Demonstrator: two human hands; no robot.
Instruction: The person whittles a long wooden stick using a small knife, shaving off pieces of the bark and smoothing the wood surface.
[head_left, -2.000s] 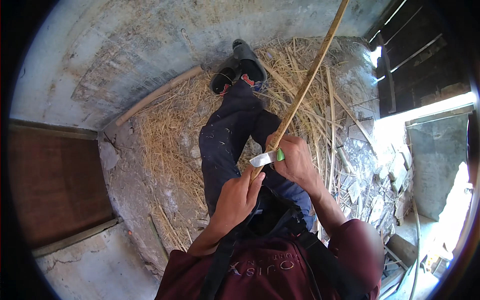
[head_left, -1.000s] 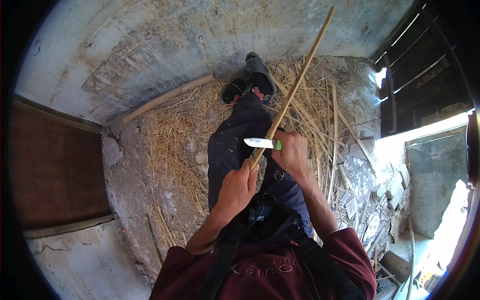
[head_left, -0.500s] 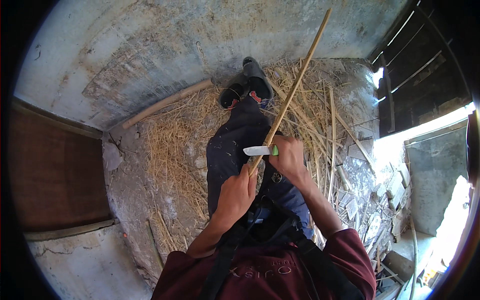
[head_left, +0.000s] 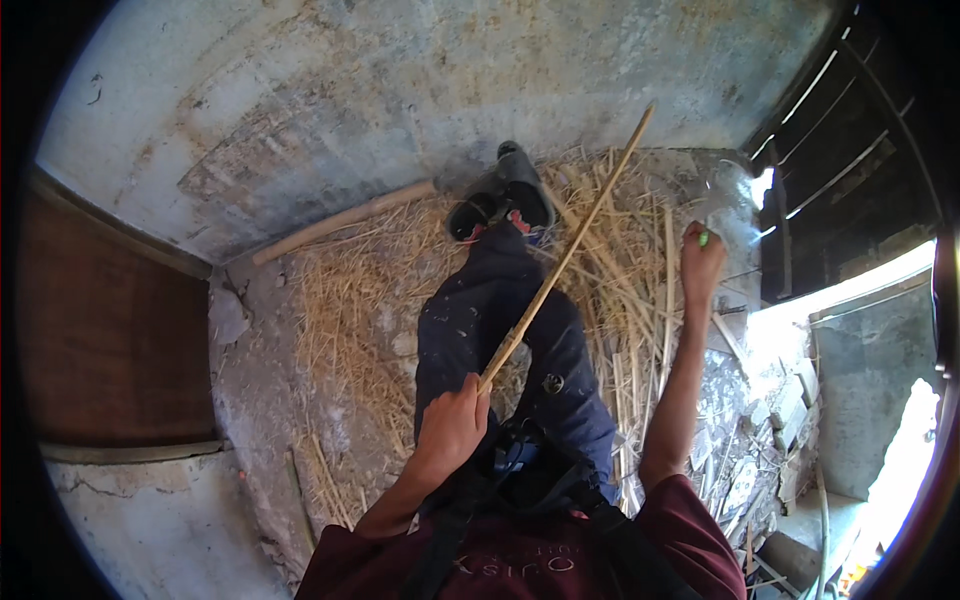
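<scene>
- The bamboo stick (head_left: 570, 250) slants over my dark trousers (head_left: 462, 320), its long axis running from my left hand (head_left: 455, 425) away and rightward past them.
- My left fingers are clamped around its lower part, at the trousers' near side.
- My right hand (head_left: 703, 262), curled tight around a green handle (head_left: 703, 239), is well right of the trousers, farther from the stick.
- My left fist hides the stick's near end; I can't make out any blade.

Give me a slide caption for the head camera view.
The left hand grips a long thin stick; the right hand, held out apart from it, clasps something green.
</scene>
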